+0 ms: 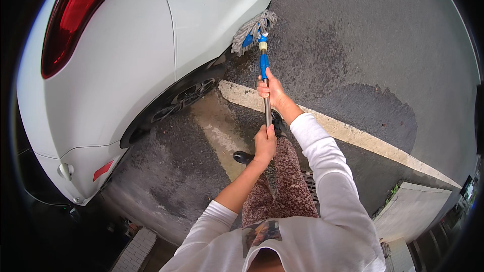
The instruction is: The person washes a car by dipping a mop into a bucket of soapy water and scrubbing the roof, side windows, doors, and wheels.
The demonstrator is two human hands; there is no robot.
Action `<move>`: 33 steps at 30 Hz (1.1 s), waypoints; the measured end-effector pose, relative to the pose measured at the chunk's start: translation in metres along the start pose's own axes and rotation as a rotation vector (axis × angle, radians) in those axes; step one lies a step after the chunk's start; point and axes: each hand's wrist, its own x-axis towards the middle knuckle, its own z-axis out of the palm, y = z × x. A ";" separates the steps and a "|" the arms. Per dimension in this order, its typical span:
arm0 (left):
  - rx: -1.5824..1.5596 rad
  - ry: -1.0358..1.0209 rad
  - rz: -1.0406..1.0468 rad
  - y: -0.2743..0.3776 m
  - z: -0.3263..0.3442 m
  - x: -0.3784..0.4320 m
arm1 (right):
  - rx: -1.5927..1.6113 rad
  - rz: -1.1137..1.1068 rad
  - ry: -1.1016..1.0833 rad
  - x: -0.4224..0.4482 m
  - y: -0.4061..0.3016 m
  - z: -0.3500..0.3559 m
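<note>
Both my hands grip the metal pole [267, 105] of a car-wash mop. My right hand [273, 88] holds it just below the blue collar [264, 62], thumb along the pole. Lower down, my left hand [265, 143] is closed around the pole's near end. At the far end, the grey strand mop head [252, 32] with its blue plate rests against the lower edge of a white car's [211, 15] body, ahead of the wheel [185, 100]. Part of the mop head's contact with the car is hidden by its strands.
A red tail light [77, 19] and a red reflector [103, 170] mark the car's rear. Painted lines [340, 132] cross the asphalt, which has dark wet patches [374, 109]. A drain grate [309, 185] lies beside my legs, a pale ramp-like slab [412, 207] to the right.
</note>
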 end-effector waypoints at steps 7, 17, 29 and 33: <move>-0.114 -0.144 -0.095 0.044 0.035 0.097 | -0.396 -0.384 0.231 0.058 -0.081 -0.007; -0.328 -0.189 -0.135 0.048 0.056 0.124 | -0.499 -0.426 0.294 0.074 -0.115 -0.004; -0.047 0.039 -0.264 -0.040 -0.032 0.046 | -0.320 -0.003 0.265 0.100 0.068 -0.048; -0.032 0.122 -0.282 -0.053 -0.039 0.009 | -0.275 0.154 0.150 0.082 0.116 -0.047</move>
